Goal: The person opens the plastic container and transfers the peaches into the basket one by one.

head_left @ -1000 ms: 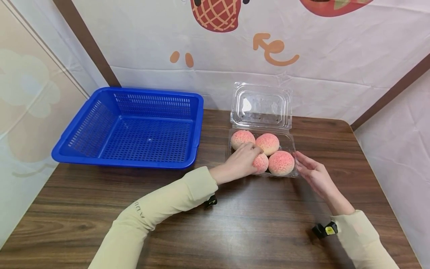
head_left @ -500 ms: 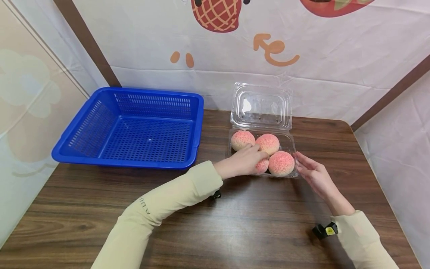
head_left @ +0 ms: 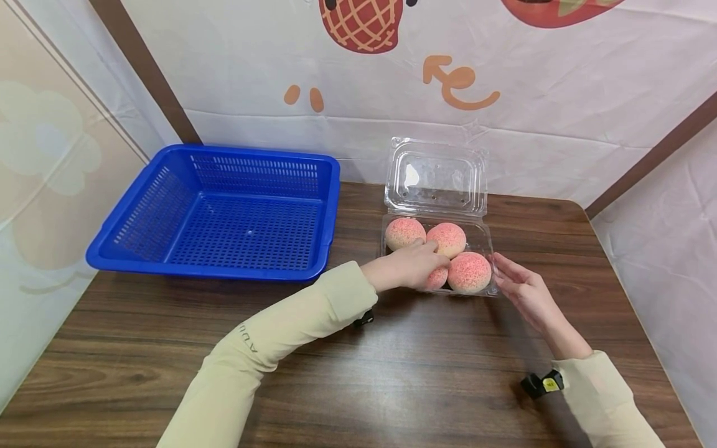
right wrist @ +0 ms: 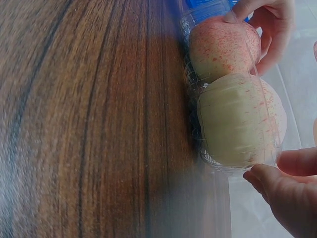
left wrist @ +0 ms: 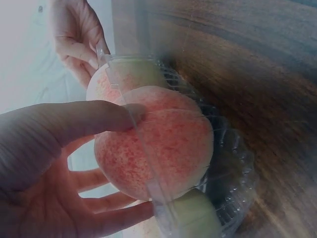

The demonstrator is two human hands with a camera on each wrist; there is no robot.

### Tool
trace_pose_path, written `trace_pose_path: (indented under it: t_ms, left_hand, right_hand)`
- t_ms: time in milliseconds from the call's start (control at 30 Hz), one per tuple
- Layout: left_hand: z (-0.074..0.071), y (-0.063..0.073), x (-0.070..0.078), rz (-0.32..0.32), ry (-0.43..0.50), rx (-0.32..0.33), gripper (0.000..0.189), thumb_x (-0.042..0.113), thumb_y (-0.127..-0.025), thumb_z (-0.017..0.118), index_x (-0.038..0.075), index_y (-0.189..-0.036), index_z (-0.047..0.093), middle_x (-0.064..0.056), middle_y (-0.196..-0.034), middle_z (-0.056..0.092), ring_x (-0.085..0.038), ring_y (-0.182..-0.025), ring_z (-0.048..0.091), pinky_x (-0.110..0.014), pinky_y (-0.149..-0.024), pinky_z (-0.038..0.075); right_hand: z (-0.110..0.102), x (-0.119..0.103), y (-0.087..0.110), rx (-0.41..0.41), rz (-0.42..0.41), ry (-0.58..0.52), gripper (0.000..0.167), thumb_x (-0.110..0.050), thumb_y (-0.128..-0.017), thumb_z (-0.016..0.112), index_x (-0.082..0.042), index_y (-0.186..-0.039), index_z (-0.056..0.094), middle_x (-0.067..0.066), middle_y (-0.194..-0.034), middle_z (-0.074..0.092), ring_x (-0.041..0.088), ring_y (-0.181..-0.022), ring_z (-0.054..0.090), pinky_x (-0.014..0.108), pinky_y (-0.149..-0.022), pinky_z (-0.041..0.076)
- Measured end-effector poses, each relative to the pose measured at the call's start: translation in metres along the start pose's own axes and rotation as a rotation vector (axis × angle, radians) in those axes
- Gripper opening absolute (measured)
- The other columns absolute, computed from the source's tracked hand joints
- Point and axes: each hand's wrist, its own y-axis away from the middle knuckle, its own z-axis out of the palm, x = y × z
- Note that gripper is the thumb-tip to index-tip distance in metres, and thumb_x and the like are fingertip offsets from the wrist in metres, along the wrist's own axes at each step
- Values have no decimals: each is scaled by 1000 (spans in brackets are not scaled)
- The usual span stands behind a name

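Observation:
A clear plastic clamshell box (head_left: 483, 236) lies on the table with its lid (head_left: 437, 177) raised; several pink-and-cream peaches sit in its base. My left hand (head_left: 409, 266) grips the near-left peach (head_left: 438, 278), fingers over its top and thumb on its near side. The left wrist view shows the thumb across the rim, on that peach (left wrist: 163, 148). My right hand (head_left: 529, 297) pinches the right wall of the box, beside the near-right peach (head_left: 469, 272). Behind are the back-left peach (head_left: 404, 233) and the back-right peach (head_left: 447, 238).
A blue plastic basket (head_left: 213, 271) with slotted walls stands at the back left of the wooden table (head_left: 414, 379). A printed white cloth (head_left: 252, 68) hangs behind the table's back edge, close to the raised lid.
My left hand has shifted slightly right and settled further over the near-left peach, covering more of it. The right hand, box and basket stay where they were.

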Motion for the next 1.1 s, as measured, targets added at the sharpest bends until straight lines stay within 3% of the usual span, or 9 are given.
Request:
trace_pose_path:
  t_ms: [633, 900, 1100]
  left_hand:
    - [-3, -10, 2, 22, -78, -59, 35, 20, -88, 55, 21, -123, 57, -7, -118, 55, -20, -109, 48, -32, -94, 36]
    - [-1, -14, 3, -7, -91, -77, 33, 15, -90, 51, 21, -122, 57, -4, -119, 56, -19, -113, 47, -32, -98, 35]
    - [-1, -17, 6, -31, -124, -109, 35, 11, -91, 49, 22, -123, 56, -6, -121, 55, -20, -113, 49, -30, -94, 40]
  right_hand:
    - [-1, -1, -2, -8, -13, -6, 57, 4, -93, 40, 13, -139, 9, 31, -144, 7, -10, -112, 44, 12, -90, 37]
    - [-1, -1, -1, 5, 5, -3, 57, 2, -93, 41, 11, -140, 10, 30, -144, 7, -10, -111, 44, 11, -89, 38]
    - [-1, 0, -1, 8, 12, -15, 58, 2, -93, 42, 11, -140, 10, 29, -144, 7, -11, -110, 44, 11, -90, 38]
